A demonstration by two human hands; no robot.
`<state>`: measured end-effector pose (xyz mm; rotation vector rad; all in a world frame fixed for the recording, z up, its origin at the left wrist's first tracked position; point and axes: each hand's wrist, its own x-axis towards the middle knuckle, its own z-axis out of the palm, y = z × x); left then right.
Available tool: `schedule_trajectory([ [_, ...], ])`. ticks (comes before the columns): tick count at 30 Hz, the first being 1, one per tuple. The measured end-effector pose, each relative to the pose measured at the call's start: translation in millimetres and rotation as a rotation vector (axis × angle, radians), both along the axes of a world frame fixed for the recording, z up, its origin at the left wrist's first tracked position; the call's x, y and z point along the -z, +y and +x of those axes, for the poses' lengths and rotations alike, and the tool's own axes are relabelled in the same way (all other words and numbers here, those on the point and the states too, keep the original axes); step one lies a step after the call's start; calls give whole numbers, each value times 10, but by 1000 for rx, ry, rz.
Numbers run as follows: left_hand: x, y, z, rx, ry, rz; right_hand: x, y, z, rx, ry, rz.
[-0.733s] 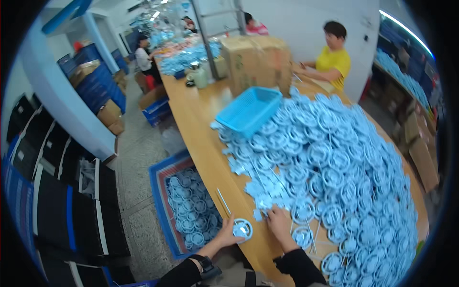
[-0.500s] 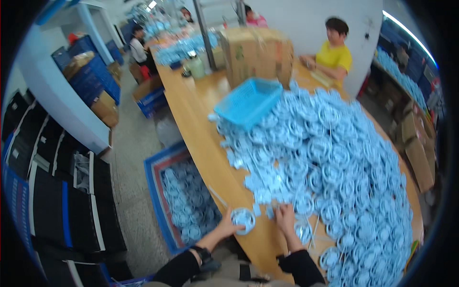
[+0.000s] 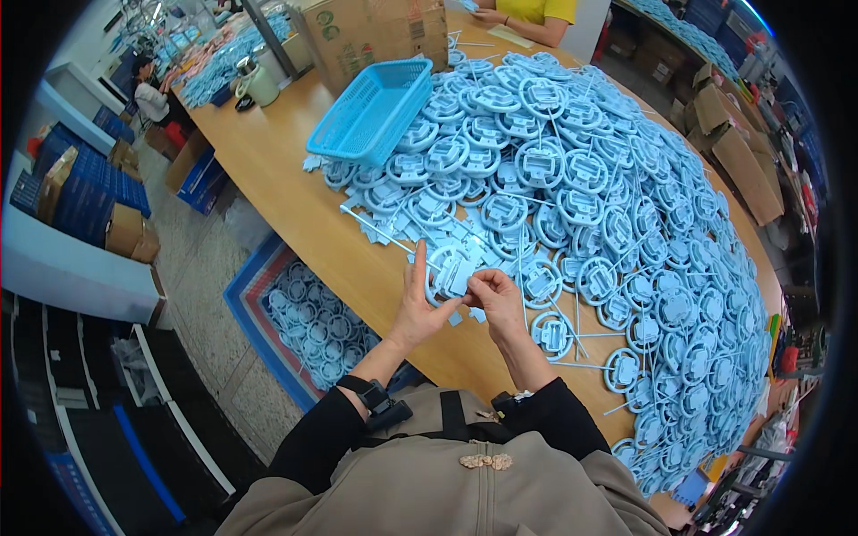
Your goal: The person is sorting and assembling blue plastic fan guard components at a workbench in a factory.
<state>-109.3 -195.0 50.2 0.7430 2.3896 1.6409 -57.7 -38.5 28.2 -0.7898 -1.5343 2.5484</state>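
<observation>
Wooden and long, the tabletop (image 3: 295, 205) runs away from the person and is heaped over most of its right side with pale blue round plastic parts (image 3: 608, 196), far too many to count, with thin blue sprue sticks among them. One blue mesh basket (image 3: 380, 112) lies tilted at the heap's far left edge, and one large brown cardboard box (image 3: 375, 31) stands behind it. On the grey floor to the left sits one blue crate (image 3: 304, 317) filled with more of the round parts. Stacked dark blue bins (image 3: 76, 192) and brown cartons line the left wall; more brown cartons (image 3: 733, 152) are piled at the right.

Both hands meet at the near edge of the heap on one blue round part (image 3: 451, 275): the left hand (image 3: 418, 308) grips its left side with the forefinger raised, and the right hand (image 3: 496, 299) pinches its right side. Two other people sit at the far end.
</observation>
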Motion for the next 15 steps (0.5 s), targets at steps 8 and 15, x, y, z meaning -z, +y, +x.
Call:
schedule_trajectory([
  [8, -67, 111, -313, 20, 81, 117, -166, 58, -191, -98, -43, 322],
  [15, -140, 116, -667, 167, -28, 115, -209, 283, -466, -212, -14, 18],
])
